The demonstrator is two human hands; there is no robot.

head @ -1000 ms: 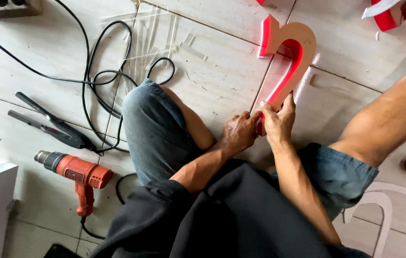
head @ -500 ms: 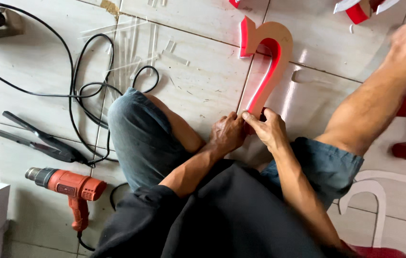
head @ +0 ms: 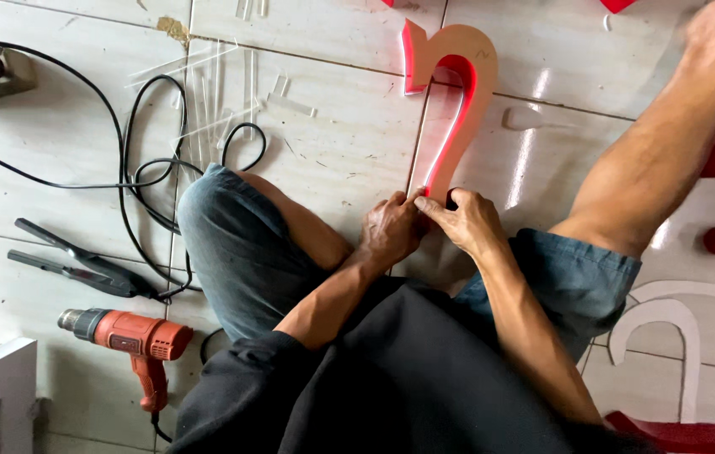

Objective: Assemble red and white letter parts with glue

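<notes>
Item: hook-shaped sign letter [head: 458,101], tan face with a glowing red inner edge, lying flat on the tiled floor [head: 340,143] between the seated person's knees. The left hand [head: 391,231] and right hand [head: 465,223] are both pinching the letter's near end, fingers closed on it, the two hands touching each other. To the left, a black cable [head: 134,160] is looping across the tiles; black long-handled pliers [head: 80,267] are lying near it, and an orange heat gun [head: 134,340] is resting just below them. White letter cut-outs [head: 668,324] are lying to the right.
</notes>
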